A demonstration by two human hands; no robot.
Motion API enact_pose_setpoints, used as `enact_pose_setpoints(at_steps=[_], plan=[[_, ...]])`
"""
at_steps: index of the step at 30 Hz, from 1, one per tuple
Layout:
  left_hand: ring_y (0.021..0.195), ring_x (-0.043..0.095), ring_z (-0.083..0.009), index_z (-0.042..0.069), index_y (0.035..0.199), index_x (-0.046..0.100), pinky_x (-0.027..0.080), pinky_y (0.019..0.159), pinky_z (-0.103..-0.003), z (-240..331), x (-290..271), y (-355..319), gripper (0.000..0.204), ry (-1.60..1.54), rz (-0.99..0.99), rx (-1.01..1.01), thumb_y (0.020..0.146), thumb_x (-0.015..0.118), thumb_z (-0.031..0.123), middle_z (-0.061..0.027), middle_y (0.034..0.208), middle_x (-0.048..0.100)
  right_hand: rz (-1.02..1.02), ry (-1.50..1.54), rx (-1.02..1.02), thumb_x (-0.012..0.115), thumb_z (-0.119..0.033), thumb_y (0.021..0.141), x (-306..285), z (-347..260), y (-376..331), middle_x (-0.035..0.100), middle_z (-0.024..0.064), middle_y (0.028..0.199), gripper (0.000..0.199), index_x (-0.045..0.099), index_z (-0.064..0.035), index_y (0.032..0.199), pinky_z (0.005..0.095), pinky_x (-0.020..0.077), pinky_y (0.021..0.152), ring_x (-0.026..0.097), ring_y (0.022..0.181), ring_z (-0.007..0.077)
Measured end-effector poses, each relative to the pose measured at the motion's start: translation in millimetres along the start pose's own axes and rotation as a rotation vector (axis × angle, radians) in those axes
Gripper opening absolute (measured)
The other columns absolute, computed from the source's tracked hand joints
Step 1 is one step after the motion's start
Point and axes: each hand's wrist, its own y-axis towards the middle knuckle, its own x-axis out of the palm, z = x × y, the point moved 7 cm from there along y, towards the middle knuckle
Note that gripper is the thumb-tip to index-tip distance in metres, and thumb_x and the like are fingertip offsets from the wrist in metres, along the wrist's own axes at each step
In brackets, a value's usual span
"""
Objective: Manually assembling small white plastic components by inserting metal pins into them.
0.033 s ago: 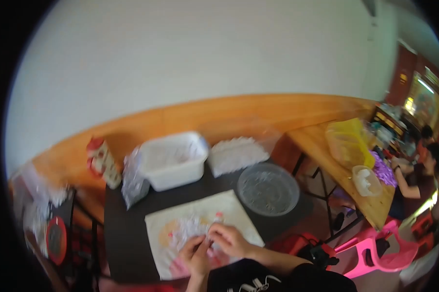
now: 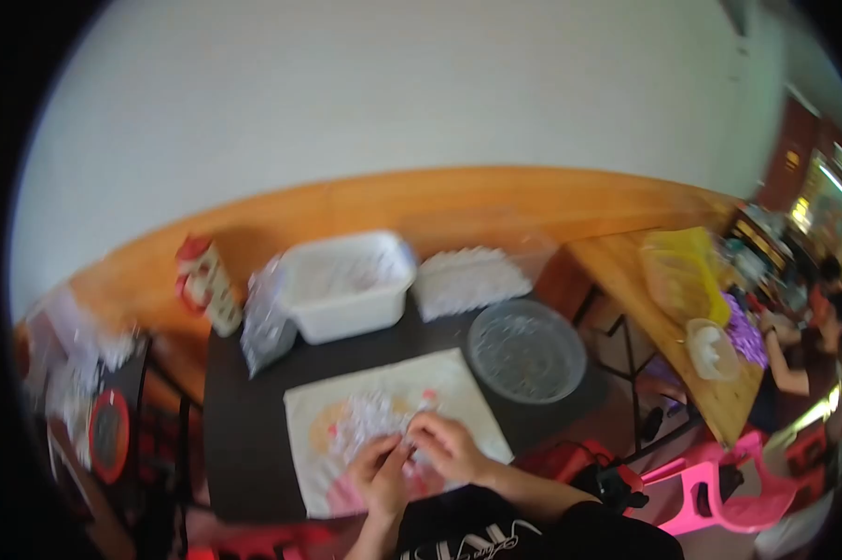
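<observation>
My left hand [image 2: 381, 471] and my right hand [image 2: 447, 446] meet over a cream cloth [image 2: 439, 378] on the dark table. The fingers of both are closed in a pinch, their tips almost touching. Whatever lies between them is too small and blurred to name. Just beyond my fingertips is a loose heap of small whitish, clear-looking pieces [image 2: 365, 417]. A few red-pink bits lie around this heap, one [image 2: 429, 394] near the right side of the cloth. Pink patches on the cloth show below my hands.
Behind the cloth stand a white tub [image 2: 346, 322], a clear bag [image 2: 270, 327] and a red-and-cream tumbler [image 2: 213, 289]. A round clear tray [image 2: 526, 350] sits at the right, below a white packet [image 2: 472, 285]. A person [image 2: 799, 364] works at a wooden table [image 2: 626, 280]; a pink chair [image 2: 719, 490] stands nearer.
The view has shifted slightly, so the table and its things sit a little higher and further right. Both hands stay pinched together over the cloth.
</observation>
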Motion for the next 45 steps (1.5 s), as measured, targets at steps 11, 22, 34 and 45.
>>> enact_pose_setpoints(at_steps=[11, 22, 34, 45], plan=[[0.082, 0.067, -0.0174, -0.002, 0.108, 0.072, 0.056, 0.067, -0.027, 10, 6, -1, 0.025, -0.093, -0.029, 0.055, 0.088, 0.064, -0.014, -0.0116, 0.102, 0.067, 0.013, 0.177, 0.022, 0.052, 0.0, 0.1, 10, 9, -1, 0.06, 0.0079, 0.097, 0.004, 0.055, 0.0022, 0.098, 0.0239, 0.0511, 0.075, 0.058, 0.084, 0.0109], [0.08, 0.07, -0.0164, -0.001, 0.106, 0.073, 0.057, 0.065, -0.025, -4, -3, 2, 0.022, -0.075, 0.007, -0.122, 0.088, 0.065, -0.012, -0.0086, 0.092, 0.069, -0.016, 0.289, 0.132, 0.056, 0.002, 0.099, 5, 23, 5, 0.062, 0.006, 0.097, 0.01, 0.06, 0.0041, 0.107, 0.0249, 0.0507, 0.073, 0.058, 0.082, 0.0092], [0.079, 0.069, -0.0128, -0.003, 0.104, 0.073, 0.056, 0.064, -0.022, -2, -7, 5, 0.021, 0.006, -0.024, -0.087, 0.088, 0.065, -0.013, -0.0082, 0.095, 0.068, -0.006, -0.089, -0.147, 0.06, 0.013, 0.086, 8, -3, 15, 0.062, 0.0122, 0.087, 0.014, 0.058, 0.0033, 0.096, 0.027, 0.0489, 0.069, 0.06, 0.073, 0.0195], [0.077, 0.067, -0.0115, -0.002, 0.108, 0.072, 0.055, 0.063, -0.021, -4, -9, 3, 0.024, -0.095, 0.001, -0.131, 0.089, 0.063, -0.012, -0.0066, 0.094, 0.067, -0.061, -0.138, -0.16, 0.063, 0.011, 0.086, 2, 4, 16, 0.062, 0.013, 0.084, 0.016, 0.06, 0.0047, 0.1, 0.0274, 0.0483, 0.066, 0.061, 0.072, 0.0184]])
